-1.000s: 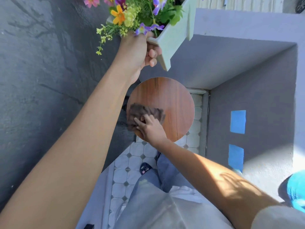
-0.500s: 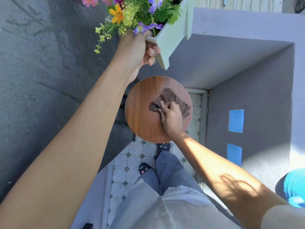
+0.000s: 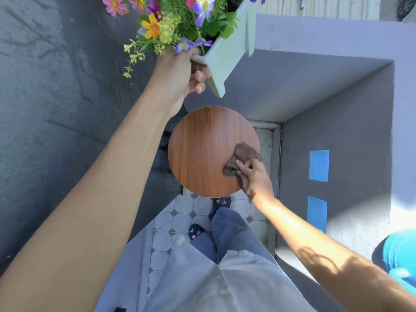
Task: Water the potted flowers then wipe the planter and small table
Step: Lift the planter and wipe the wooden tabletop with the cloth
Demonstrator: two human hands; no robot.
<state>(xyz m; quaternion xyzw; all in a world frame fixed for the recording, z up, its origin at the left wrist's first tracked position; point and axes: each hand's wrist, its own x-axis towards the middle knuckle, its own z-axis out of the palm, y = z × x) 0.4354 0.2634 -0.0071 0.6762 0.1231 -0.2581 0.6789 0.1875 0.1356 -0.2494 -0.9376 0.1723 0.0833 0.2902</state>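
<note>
Round wooden table [image 3: 202,152], right hand [image 3: 253,176] grip pressing brown cloth [image 3: 242,157], left hand [image 3: 180,75] grip closed around planter [image 3: 227,52]

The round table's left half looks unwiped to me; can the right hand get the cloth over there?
Probably yes. The right hand presses the cloth at the table's right edge, the wood is bare, and the left hand holds the planter up clear.

I read this as an outdoor home entryway: patterned floor tiles [image 3: 182,221], lavender stucco walls [image 3: 337,154], dark asphalt [image 3: 45,109] alongside, and a small round wooden table [image 3: 202,149].
</note>
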